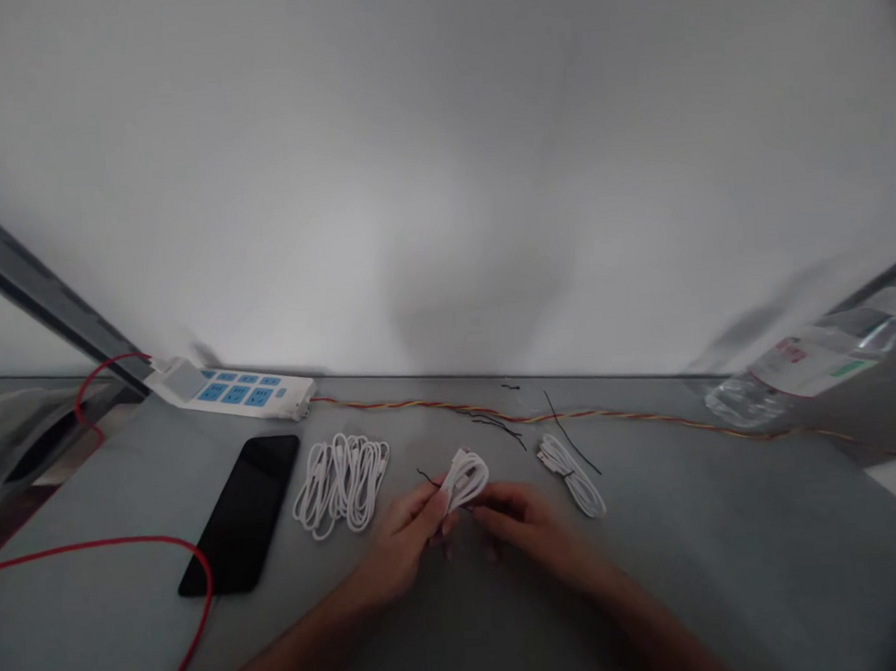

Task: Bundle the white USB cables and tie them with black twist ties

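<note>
Between thumb and fingers, my left hand (pixel 405 540) grips a coiled white charging cable (pixel 466 478). A thin black twist tie (pixel 426 475) sticks out to the left of the coil. My right hand (pixel 524 520) is closed at the coil's right side, pinching what looks like the dark tie's other end at the fingertips; its lower fingers are blurred. Left of my hands lies a pile of coiled white cables (pixel 343 483). To the right rests a white cable bundle (pixel 572 476) with a black tie around its middle.
Loose black twist ties (pixel 500 428) lie behind my hands, beside a twisted red-yellow wire (pixel 609 414) along the wall. On the left are a black phone (pixel 243 514), a red cable (pixel 150 539) crossing it, and a power strip (pixel 248 393). A plastic bottle (pixel 802 369) lies at right.
</note>
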Tool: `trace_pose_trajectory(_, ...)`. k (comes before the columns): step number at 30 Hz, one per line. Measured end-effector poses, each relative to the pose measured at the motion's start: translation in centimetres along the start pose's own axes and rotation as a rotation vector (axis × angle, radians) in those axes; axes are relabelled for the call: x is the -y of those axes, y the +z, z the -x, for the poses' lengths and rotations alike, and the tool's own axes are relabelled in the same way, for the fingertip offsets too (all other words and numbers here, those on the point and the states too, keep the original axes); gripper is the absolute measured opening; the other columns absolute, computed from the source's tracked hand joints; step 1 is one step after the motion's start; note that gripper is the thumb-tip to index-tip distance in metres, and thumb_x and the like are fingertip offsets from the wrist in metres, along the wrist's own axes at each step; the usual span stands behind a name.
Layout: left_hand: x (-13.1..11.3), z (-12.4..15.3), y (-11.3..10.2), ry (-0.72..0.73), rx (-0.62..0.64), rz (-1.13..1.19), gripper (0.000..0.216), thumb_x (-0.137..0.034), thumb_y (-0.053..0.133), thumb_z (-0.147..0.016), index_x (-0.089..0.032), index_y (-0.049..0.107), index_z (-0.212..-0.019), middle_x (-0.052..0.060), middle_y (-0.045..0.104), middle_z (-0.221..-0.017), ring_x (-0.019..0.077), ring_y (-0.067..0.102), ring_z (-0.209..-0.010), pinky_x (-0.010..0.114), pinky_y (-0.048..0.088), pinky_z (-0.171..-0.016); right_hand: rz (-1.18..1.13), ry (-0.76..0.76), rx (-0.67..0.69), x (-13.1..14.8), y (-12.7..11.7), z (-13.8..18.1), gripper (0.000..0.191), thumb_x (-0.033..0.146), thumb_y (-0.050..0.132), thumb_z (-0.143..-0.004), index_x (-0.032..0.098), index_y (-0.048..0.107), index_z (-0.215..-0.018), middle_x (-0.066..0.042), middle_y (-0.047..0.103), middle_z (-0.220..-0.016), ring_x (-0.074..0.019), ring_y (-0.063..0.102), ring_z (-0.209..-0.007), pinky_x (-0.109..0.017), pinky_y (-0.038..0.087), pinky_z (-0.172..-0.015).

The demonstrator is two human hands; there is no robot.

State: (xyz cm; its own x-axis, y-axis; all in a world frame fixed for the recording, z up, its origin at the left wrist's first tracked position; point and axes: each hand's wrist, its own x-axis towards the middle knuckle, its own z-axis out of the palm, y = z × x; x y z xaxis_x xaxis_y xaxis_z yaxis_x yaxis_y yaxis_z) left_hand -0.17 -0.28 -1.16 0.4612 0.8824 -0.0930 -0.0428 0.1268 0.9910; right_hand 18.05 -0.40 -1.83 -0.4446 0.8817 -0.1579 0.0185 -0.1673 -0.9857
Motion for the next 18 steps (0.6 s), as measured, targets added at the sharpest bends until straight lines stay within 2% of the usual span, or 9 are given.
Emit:
trace_pose_trajectory(2,-0.2,0.2,0.0,0.044,-0.006,-0.215,0.045,-0.048,0.038,-0.094,-0.017,0.063,-0.114,-0.001,0.049,-0.065,0.0135,0.048,-0.061,0.025,0.045,-0.059,0.077,0.010,0.002,0.0,0.2,0.0,0.034,0.047,0.053,-0.085,0.018,0.070,-0.085,0.002,0.057,-0.060,-0.0093,0.046,-0.048,-0.022,0.039,-0.049)
trace_pose_trajectory(4,-0.3,0.4,0.0,0.089,-0.024,-0.447,0.044,-0.045,0.035,-0.095,-0.018,0.063,-0.115,0.002,0.060,-0.071,0.0168,0.056,-0.068,0.029,0.049,-0.067,0.150,0.038,-0.053,0.0,0.6,0.0,0.032,0.045,0.054,-0.085,0.017,0.068,-0.077,0.003,0.051,-0.053,-0.0090,0.044,-0.045,-0.021,0.035,-0.045)
trace_pose_trajectory(6,-0.3,0.5,0.1,0.142,-0.048,-0.641,0.041,-0.039,0.033,-0.096,-0.019,0.062,-0.118,0.006,0.069,-0.088,0.0208,0.063,-0.085,0.033,0.050,-0.081,0.172,0.074,-0.106,-0.1,1.0,0.1,0.028,0.042,0.057,-0.083,0.017,0.063,-0.071,0.005,0.047,-0.048,-0.0087,0.044,-0.042,-0.020,0.034,-0.043)
trace_pose_trajectory(8,-0.1,0.6,0.3,0.194,-0.072,-0.769,0.041,-0.033,0.033,-0.096,-0.019,0.058,-0.125,0.009,0.069,-0.109,0.0227,0.062,-0.102,0.036,0.047,-0.092,0.138,0.122,-0.123,-0.3,1.5,0.1,0.029,0.042,0.056,-0.082,0.018,0.057,-0.067,0.006,0.048,-0.048,-0.0084,0.046,-0.040,-0.019,0.035,-0.040)
trace_pose_trajectory(10,0.3,0.6,0.4,0.218,-0.086,-0.837,0.042,-0.027,0.032,-0.095,-0.017,0.051,-0.131,0.010,0.066,-0.116,0.0224,0.062,-0.105,0.037,0.048,-0.092,0.060,0.177,-0.106,-0.5,2.0,0.1,0.032,0.046,0.054,-0.082,0.018,0.055,-0.067,0.004,0.053,-0.053,-0.0084,0.050,-0.039,-0.019,0.036,-0.038)
trace_pose_trajectory(15,0.9,0.4,0.3,0.243,-0.075,-0.918,0.046,-0.022,0.030,-0.095,-0.016,0.043,-0.138,0.010,0.069,-0.097,0.0203,0.065,-0.084,0.034,0.053,-0.078,-0.139,0.249,-0.087,-0.8,2.8,0.0,0.035,0.052,0.057,-0.076,0.017,0.057,-0.074,0.002,0.060,-0.060,-0.0088,0.054,-0.039,-0.019,0.040,-0.036)
trace_pose_trajectory(18,1.1,0.2,0.1,0.266,-0.055,-0.966,0.048,-0.020,0.029,-0.094,-0.016,0.039,-0.140,0.011,0.068,-0.097,0.0214,0.064,-0.082,0.035,0.053,-0.074,-0.236,0.234,-0.101,-0.9,2.7,-0.1,0.042,0.057,0.061,-0.072,0.015,0.058,-0.073,0.001,0.062,-0.062,-0.0089,0.055,-0.040,-0.019,0.041,-0.036)
